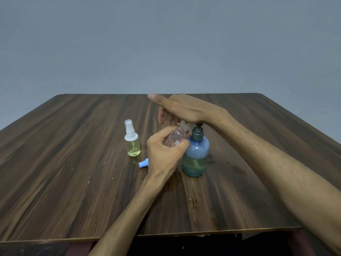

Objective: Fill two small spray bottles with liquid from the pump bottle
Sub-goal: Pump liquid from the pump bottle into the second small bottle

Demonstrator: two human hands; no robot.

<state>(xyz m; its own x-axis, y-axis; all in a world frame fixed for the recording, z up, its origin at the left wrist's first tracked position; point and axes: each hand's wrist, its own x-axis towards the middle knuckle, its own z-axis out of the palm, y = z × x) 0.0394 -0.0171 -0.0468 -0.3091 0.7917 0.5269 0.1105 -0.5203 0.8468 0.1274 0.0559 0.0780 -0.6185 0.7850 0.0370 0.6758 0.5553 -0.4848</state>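
Note:
A blue pump bottle (196,156) with a dark pump head stands at the middle of the wooden table (73,182), about a third full of yellowish liquid. My right hand (184,109) lies flat on top of the pump head, fingers straight, pressing it. My left hand (164,152) grips a small clear spray bottle (175,136) without its top, tilted with its open neck up under the pump spout. A second small spray bottle (132,140), with a white spray top and filled with yellowish liquid, stands upright to the left.
A light blue spray top (143,163) lies on the table just left of my left wrist. Small pale specks and a damp stain mark the wood in front of the pump bottle. The table's front edge runs near my forearms.

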